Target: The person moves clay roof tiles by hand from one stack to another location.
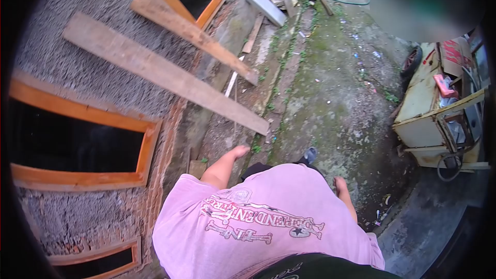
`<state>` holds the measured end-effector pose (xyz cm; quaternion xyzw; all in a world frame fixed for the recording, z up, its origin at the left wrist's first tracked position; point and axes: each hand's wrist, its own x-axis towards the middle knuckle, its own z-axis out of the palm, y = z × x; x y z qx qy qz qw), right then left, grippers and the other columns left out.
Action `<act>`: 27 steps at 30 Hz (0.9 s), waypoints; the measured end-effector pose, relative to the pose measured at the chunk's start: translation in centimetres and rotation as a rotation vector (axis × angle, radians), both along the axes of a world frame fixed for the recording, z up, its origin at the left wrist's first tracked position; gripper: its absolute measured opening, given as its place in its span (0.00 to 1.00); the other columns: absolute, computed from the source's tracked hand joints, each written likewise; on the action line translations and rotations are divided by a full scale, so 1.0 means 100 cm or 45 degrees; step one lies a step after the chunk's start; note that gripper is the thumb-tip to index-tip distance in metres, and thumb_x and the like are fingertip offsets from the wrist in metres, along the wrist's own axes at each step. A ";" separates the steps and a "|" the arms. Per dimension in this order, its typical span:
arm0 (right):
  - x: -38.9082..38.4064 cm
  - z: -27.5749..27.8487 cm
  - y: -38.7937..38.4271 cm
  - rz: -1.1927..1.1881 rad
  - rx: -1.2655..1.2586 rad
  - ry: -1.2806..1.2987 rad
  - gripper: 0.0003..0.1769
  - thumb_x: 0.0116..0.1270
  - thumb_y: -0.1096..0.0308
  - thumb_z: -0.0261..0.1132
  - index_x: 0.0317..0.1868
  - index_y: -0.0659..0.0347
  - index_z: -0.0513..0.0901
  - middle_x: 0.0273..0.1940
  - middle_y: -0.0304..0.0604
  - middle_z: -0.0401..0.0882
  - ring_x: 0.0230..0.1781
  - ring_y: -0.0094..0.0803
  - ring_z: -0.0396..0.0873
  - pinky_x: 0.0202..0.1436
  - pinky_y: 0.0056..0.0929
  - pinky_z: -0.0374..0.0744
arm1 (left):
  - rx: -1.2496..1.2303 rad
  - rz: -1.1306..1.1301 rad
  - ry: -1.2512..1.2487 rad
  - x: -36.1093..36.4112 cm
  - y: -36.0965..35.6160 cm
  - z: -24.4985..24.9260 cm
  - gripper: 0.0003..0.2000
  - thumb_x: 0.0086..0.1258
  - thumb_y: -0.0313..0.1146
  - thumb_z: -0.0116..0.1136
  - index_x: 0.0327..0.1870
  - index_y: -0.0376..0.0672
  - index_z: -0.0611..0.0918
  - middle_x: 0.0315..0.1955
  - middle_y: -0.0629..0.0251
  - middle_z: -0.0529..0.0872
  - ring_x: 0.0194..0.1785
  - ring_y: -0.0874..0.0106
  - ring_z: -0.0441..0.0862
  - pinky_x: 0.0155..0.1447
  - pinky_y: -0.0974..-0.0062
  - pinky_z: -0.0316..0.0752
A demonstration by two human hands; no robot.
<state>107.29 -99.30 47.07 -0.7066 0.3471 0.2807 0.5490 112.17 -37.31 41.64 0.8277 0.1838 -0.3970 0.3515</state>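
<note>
My left hand (pixel 240 151) hangs out from my pink T-shirt (pixel 279 191), low on the side toward the wall. Its fingers are too small to make out, and no object shows in it. Nearest to it is the lower end of a long wooden plank (pixel 170 74), which leans on the rough wall; a gap separates them. On the other side my right hand (pixel 339 183) shows only in part past the shirt, its fingers mostly hidden. Nothing is seen in it. A shoe (pixel 310 155) of mine pokes out ahead on the mossy ground (pixel 320 108).
A second board (pixel 194 36) leans near an orange window frame (pixel 150 147) in the rough grey wall (pixel 113 36). A grey block (pixel 266 7) and sticks lie ahead. At right stands a worn cream cart (pixel 421 124) with a pink item (pixel 445 86) on it.
</note>
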 end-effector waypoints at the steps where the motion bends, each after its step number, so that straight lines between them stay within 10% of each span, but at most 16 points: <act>1: 0.025 -0.055 -0.026 -0.010 0.000 -0.012 0.09 0.67 0.61 0.61 0.32 0.56 0.80 0.25 0.36 0.74 0.24 0.27 0.69 0.29 0.33 0.67 | 0.028 -0.182 0.111 0.004 -0.015 0.027 0.31 0.74 0.55 0.51 0.65 0.35 0.78 0.69 0.43 0.73 0.73 0.52 0.71 0.74 0.60 0.66; 3: 0.101 -0.015 -0.045 -0.057 -0.012 -0.090 0.09 0.68 0.62 0.57 0.29 0.50 0.73 0.24 0.29 0.67 0.24 0.21 0.66 0.29 0.26 0.64 | 0.061 -0.042 0.231 0.005 -0.045 0.042 0.29 0.74 0.52 0.53 0.63 0.35 0.80 0.66 0.46 0.78 0.68 0.53 0.75 0.69 0.58 0.70; 4: 0.133 -0.006 -0.056 -0.120 0.073 -0.190 0.07 0.68 0.62 0.57 0.31 0.51 0.75 0.25 0.29 0.69 0.25 0.20 0.67 0.29 0.26 0.65 | -0.068 0.312 0.111 -0.003 -0.059 0.042 0.18 0.75 0.49 0.53 0.47 0.44 0.87 0.33 0.68 0.85 0.35 0.70 0.78 0.35 0.67 0.70; 9: 0.261 0.055 -0.075 -0.102 0.003 -0.435 0.21 0.71 0.61 0.61 0.61 0.59 0.81 0.46 0.37 0.84 0.42 0.24 0.80 0.43 0.25 0.75 | -0.451 0.375 0.194 0.010 -0.086 0.005 0.17 0.78 0.46 0.50 0.52 0.44 0.84 0.37 0.67 0.87 0.37 0.71 0.81 0.38 0.67 0.74; 17: 0.399 0.163 -0.051 0.316 0.159 -0.468 0.26 0.76 0.62 0.58 0.71 0.62 0.71 0.61 0.43 0.82 0.58 0.32 0.80 0.59 0.33 0.74 | -0.610 0.479 0.404 0.099 -0.090 -0.027 0.16 0.78 0.46 0.49 0.46 0.45 0.84 0.29 0.69 0.82 0.30 0.73 0.77 0.36 0.67 0.72; 25: 0.505 0.030 -0.136 -0.116 0.205 -0.304 0.26 0.73 0.61 0.59 0.68 0.61 0.73 0.55 0.45 0.82 0.51 0.34 0.82 0.52 0.32 0.78 | -0.220 0.626 0.249 0.333 -0.125 0.004 0.18 0.75 0.51 0.53 0.48 0.45 0.83 0.36 0.67 0.83 0.31 0.72 0.75 0.30 0.65 0.68; 27: 0.480 -0.083 -0.197 -0.230 0.224 -0.158 0.17 0.71 0.57 0.59 0.50 0.60 0.82 0.34 0.40 0.80 0.29 0.26 0.76 0.28 0.31 0.71 | -0.248 0.541 0.198 0.404 -0.134 0.007 0.20 0.75 0.51 0.53 0.49 0.44 0.85 0.38 0.64 0.85 0.32 0.70 0.76 0.30 0.63 0.69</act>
